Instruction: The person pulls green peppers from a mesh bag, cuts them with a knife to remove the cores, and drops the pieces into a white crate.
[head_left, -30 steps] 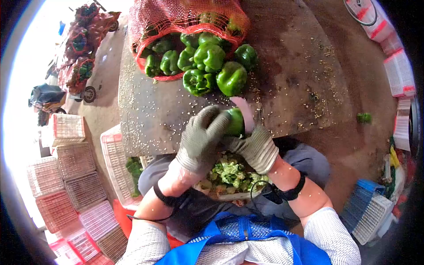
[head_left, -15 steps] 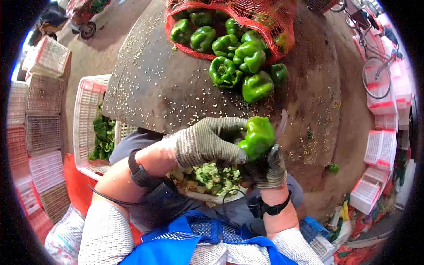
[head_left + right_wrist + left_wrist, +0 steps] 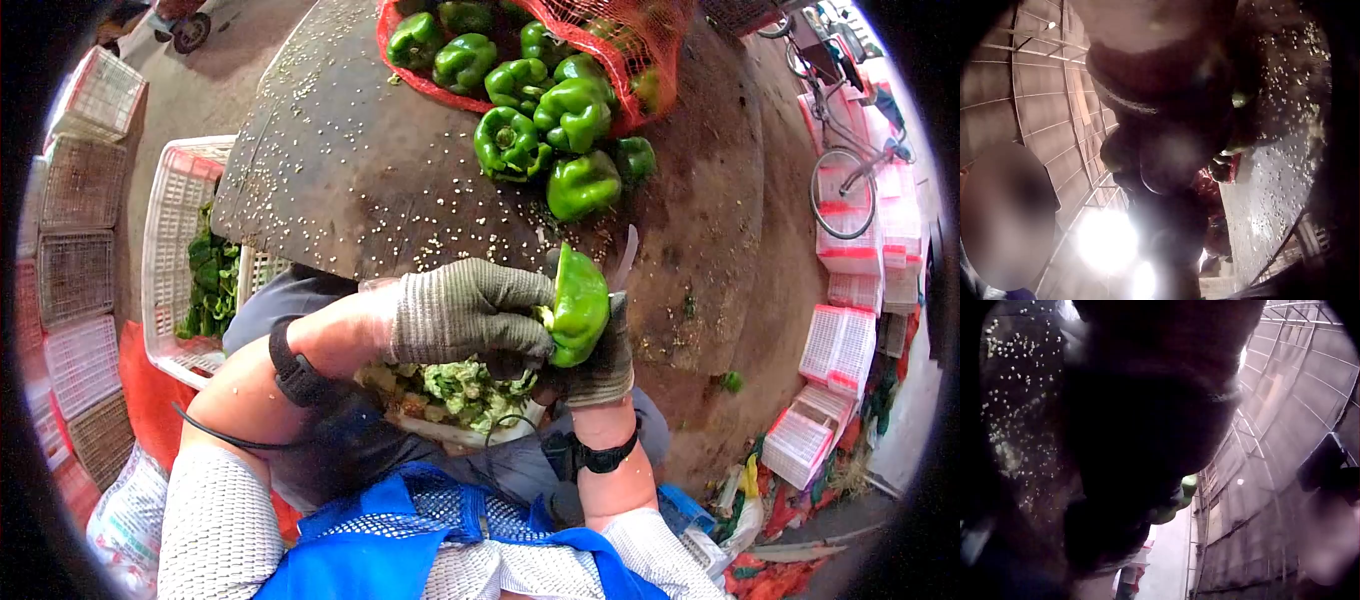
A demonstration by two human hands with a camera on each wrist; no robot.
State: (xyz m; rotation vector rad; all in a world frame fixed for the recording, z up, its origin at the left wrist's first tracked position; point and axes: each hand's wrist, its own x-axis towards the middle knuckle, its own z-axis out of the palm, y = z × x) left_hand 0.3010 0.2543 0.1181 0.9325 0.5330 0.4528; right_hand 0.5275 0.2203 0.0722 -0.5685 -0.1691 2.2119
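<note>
In the head view, a green pepper (image 3: 580, 305) is held above the lap, with pale flesh showing on its left side. The gloved left hand (image 3: 465, 315) pinches that side with thumb and fingers. Below and right of the pepper, the gloved right hand (image 3: 600, 360) grips a knife, its curved blade (image 3: 627, 258) pointing up, and supports the pepper. Its fingers are partly hidden. Both wrist views are dark: the left hand (image 3: 1160, 425) shows a little green beyond it, and the right hand (image 3: 1172, 144) has a green surface beside it.
Several peppers (image 3: 578, 115) spill from a red mesh bag (image 3: 650, 50) onto a seed-strewn board (image 3: 330, 190). A white crate (image 3: 165, 260) with green pieces stands left. A container of pale green scraps (image 3: 470, 392) sits between the legs. Stacked crates and a bicycle (image 3: 843, 190) stand farther out.
The left hand has gone from over the pepper to its left side. The pepper has turned, exposing pale flesh. The head view has shifted, with the bag now farther right.
</note>
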